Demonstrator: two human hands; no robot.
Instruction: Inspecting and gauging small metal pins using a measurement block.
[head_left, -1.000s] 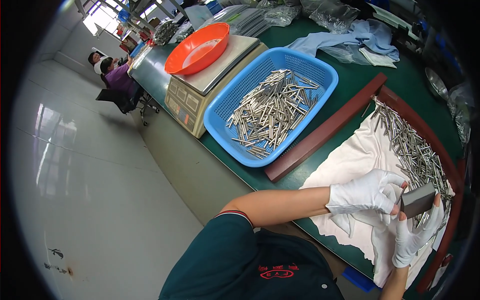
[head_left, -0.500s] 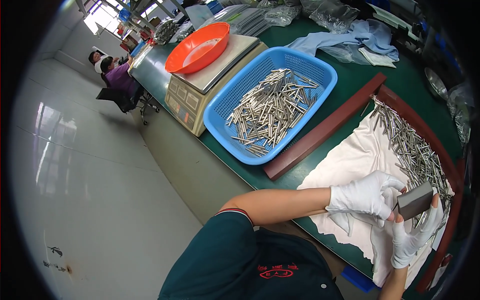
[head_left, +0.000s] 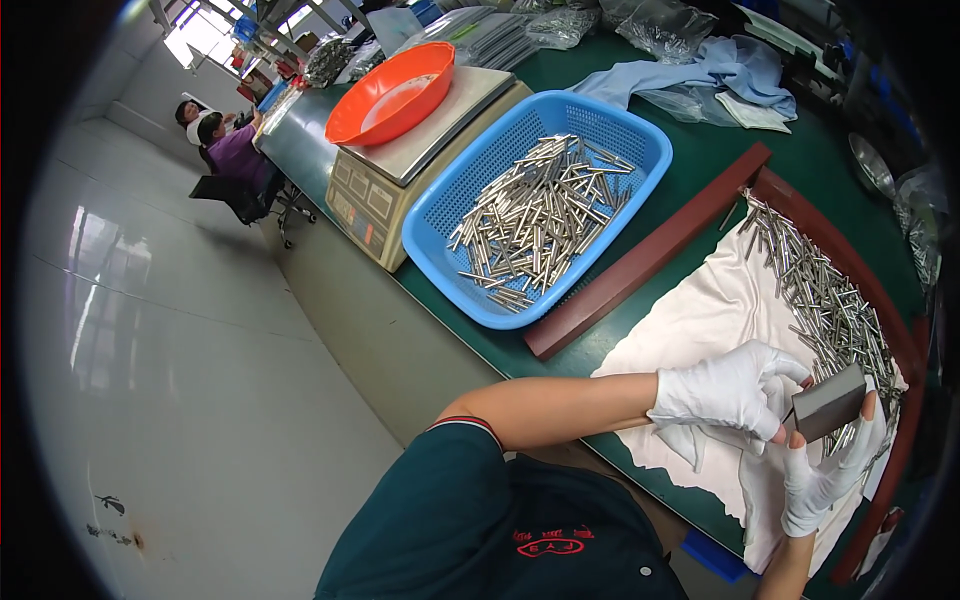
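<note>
At the near right, the white-gloved right hand (head_left: 822,488) clamps its fingers on a grey rectangular block (head_left: 830,403) beside silvery metal pins (head_left: 822,295); whether the white-gloved left hand (head_left: 722,388) grips anything, I cannot tell.

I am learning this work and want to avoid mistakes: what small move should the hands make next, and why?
Perhaps the left hand should shift the thin dark piece slightly against the grey block: the hand seems to pinch that piece just beside the block, though it is too small to be certain, while the right hand holds the block.
</note>
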